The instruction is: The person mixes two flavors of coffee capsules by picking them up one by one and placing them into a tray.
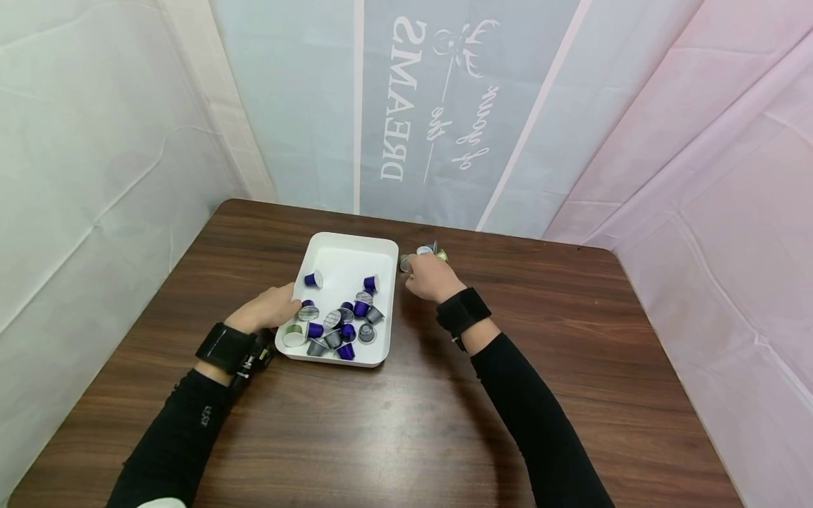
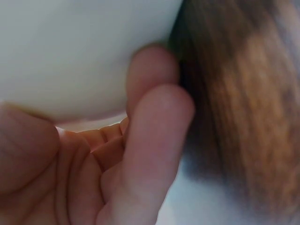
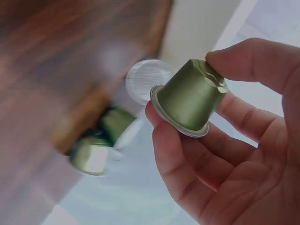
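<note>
A white tray (image 1: 346, 248) holds several coffee capsules, mostly purple and grey, with a pale green one (image 1: 294, 335) in its near left corner. My left hand (image 1: 269, 307) grips the tray's left edge; in the left wrist view two fingertips (image 2: 157, 108) press against its outer wall. Just off the tray's right side, my right hand (image 1: 435, 276) pinches a green coffee capsule (image 3: 190, 101) between thumb and fingers. Beyond that hand sit more capsules: a green one (image 3: 89, 157), a darker green one (image 3: 117, 123) and one showing its pale lid (image 3: 146, 80).
The tray stands on a brown wooden table (image 1: 381, 437), toward its far edge. White cloth (image 1: 95, 141) hangs at the left, pinkish cloth (image 1: 718, 197) at the right. A printed pale blue cloth (image 1: 305, 106) hangs behind the table.
</note>
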A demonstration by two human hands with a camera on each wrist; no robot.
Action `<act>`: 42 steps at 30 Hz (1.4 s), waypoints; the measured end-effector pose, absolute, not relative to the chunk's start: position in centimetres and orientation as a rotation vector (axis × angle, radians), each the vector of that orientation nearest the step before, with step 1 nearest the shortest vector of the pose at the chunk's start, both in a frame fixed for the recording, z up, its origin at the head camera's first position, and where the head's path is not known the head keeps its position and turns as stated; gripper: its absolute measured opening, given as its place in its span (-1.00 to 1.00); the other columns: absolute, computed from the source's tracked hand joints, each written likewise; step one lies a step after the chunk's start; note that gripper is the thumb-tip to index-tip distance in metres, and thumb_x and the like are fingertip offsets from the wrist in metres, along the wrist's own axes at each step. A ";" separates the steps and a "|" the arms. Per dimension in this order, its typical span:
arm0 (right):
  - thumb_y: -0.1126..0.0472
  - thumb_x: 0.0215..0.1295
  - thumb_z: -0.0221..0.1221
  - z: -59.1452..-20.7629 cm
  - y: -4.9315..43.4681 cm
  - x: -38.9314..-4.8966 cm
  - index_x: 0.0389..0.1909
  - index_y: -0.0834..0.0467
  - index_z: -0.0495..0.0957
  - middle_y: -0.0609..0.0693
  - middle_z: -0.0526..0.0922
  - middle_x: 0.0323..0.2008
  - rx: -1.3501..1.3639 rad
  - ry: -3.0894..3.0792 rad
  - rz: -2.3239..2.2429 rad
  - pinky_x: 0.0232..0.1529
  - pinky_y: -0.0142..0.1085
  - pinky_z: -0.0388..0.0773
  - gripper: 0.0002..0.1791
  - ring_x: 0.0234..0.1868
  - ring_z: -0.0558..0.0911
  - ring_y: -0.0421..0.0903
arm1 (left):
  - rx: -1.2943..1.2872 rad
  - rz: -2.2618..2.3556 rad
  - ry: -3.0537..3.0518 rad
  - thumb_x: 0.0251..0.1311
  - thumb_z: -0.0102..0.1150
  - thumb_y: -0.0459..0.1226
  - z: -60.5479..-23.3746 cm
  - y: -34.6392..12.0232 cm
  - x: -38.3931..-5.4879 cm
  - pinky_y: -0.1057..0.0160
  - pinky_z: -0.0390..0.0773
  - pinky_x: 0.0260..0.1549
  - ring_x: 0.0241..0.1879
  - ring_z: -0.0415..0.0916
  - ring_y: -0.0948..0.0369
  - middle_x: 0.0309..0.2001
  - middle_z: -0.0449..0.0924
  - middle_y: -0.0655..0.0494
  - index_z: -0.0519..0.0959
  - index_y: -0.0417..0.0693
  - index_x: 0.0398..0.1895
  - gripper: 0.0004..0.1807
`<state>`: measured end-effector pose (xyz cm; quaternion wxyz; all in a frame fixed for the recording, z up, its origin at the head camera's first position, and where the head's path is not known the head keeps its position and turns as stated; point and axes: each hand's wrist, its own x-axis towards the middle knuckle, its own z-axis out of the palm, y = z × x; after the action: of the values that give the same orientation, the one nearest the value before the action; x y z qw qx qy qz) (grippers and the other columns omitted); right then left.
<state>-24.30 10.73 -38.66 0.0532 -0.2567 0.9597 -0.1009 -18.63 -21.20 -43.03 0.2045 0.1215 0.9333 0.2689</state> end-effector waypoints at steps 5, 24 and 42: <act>0.37 0.15 0.09 -37.1 9.7 -23.4 -0.41 0.23 0.45 -0.03 0.31 -0.58 -0.867 2.941 -0.350 -0.45 -0.33 0.22 -0.99 -0.55 0.25 -0.14 | 0.319 0.777 2.582 0.39 -0.31 -0.28 -43.1 -21.3 -18.6 0.19 0.40 -0.64 -0.62 0.40 0.13 -0.13 0.47 -0.21 0.04 -0.34 0.41 -0.43; 0.36 0.19 0.07 -35.9 6.7 -21.4 -0.29 0.19 0.45 0.02 0.41 -0.41 -1.052 2.857 -0.317 -0.40 -0.33 0.24 -0.92 -0.45 0.31 -0.12 | 0.314 0.730 2.614 0.37 -0.26 -0.28 -42.6 -21.2 -18.5 0.21 0.38 -0.53 -0.39 0.46 0.07 -0.02 0.44 -0.26 0.10 -0.40 0.37 -0.45; 0.34 0.27 0.04 -35.9 2.4 -19.1 -0.03 0.26 0.52 0.07 0.55 -0.24 -1.154 2.726 -0.254 -0.29 -0.34 0.38 -0.73 -0.40 0.41 -0.13 | 0.319 0.742 2.595 0.39 -0.30 -0.28 -42.8 -21.3 -18.6 0.20 0.37 -0.58 -0.57 0.40 0.14 -0.09 0.45 -0.25 0.06 -0.40 0.38 -0.44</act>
<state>-19.10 2.41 -35.93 0.0849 -0.3871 0.9142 -0.0852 -18.58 -21.26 -42.81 0.2102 0.1146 0.9335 0.2670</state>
